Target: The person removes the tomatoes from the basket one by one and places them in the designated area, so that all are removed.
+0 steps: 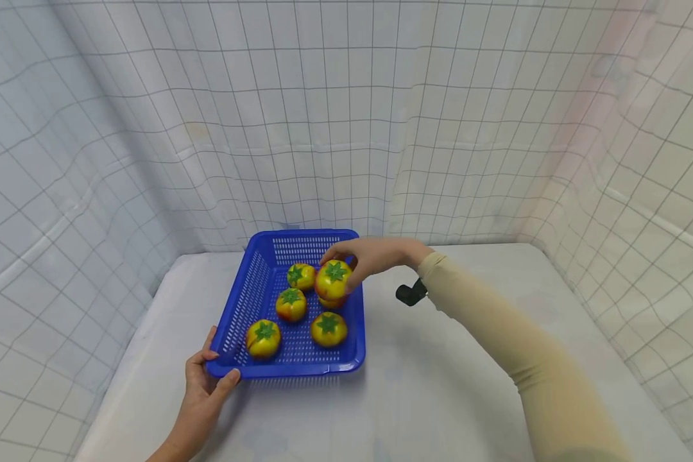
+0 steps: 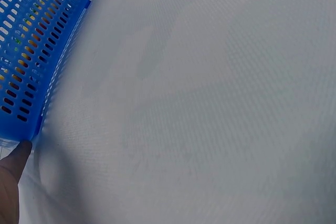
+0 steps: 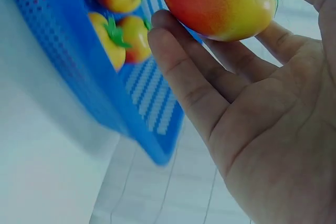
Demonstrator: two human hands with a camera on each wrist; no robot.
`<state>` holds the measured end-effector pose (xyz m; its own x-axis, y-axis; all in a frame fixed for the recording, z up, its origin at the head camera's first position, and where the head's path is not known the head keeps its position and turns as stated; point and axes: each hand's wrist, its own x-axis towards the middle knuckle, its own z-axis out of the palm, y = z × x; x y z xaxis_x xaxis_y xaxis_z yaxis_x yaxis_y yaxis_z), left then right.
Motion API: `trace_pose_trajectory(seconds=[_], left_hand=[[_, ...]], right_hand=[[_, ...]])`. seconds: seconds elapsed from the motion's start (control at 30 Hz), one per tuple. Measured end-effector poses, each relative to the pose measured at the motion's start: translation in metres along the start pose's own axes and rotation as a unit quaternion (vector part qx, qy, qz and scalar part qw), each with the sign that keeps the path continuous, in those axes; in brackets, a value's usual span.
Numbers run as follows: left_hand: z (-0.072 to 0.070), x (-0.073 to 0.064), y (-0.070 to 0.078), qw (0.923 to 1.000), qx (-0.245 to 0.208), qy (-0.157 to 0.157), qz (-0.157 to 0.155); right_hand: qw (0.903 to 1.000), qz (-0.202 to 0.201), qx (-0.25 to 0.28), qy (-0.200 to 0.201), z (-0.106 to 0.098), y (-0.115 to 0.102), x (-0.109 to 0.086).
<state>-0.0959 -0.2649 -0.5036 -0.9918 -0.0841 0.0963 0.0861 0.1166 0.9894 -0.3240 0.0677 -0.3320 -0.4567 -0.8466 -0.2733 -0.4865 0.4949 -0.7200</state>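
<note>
A blue plastic basket (image 1: pixel 289 370) with slotted walls stands on the white surface. Several yellow-red tomatoes with green star-shaped leaf tops lie in it, among them a front-left tomato (image 1: pixel 262 339) and a front-right tomato (image 1: pixel 328 329). At the basket's near left corner my left hand (image 1: pixel 199 393) grips the rim; a fingertip shows against the basket in the left wrist view. Over the right side of the basket my right hand (image 1: pixel 375 258) holds one tomato (image 3: pixel 220 3) between thumb and fingers. In the head view it partly hides another tomato (image 1: pixel 330 302) beneath it.
White cloth walls with a dark grid (image 1: pixel 358 128) rise behind and on both sides. The white tabletop (image 1: pixel 439 385) reaches out on both sides of the basket. A small black device (image 1: pixel 411 293) is at the right wrist.
</note>
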Motion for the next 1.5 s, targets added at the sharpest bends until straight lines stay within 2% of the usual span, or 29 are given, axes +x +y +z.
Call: trace_pose_trajectory(seconds=[0.13,0.37,0.5,0.6,0.8,0.97,1.2,1.5], left_hand=[[0.000,0.001,0.000,0.9999,-0.011,0.000,-0.001],[0.001,0.002,-0.001,1.0000,-0.003,0.004,0.003],[0.000,0.002,-0.002,0.9999,-0.011,0.003,0.010],[0.000,0.001,-0.002,0.9999,-0.010,0.004,0.003],[0.000,0.002,-0.001,0.9996,0.013,0.002,-0.023],[0.000,0.002,-0.002,1.0000,0.002,-0.004,-0.005],[0.000,0.004,-0.001,0.9999,0.011,-0.001,-0.009],[0.000,0.003,-0.001,0.9999,0.015,-0.002,-0.001]], right_hand=[[0.9992,0.003,0.036,0.016,-0.010,0.013,-0.017],[0.9956,0.042,0.046,0.070,-0.023,0.038,-0.046],[0.9918,0.058,0.068,0.091,-0.027,0.054,-0.057],[0.9897,0.061,0.077,0.104,-0.029,0.065,-0.063],[0.9856,0.081,0.092,0.116,-0.026,0.084,-0.072],[0.9831,0.094,0.096,0.124,-0.021,0.101,-0.083],[0.9777,0.132,0.092,0.135,-0.013,0.122,-0.099],[0.9729,0.146,0.094,0.152,-0.001,0.143,-0.114]])
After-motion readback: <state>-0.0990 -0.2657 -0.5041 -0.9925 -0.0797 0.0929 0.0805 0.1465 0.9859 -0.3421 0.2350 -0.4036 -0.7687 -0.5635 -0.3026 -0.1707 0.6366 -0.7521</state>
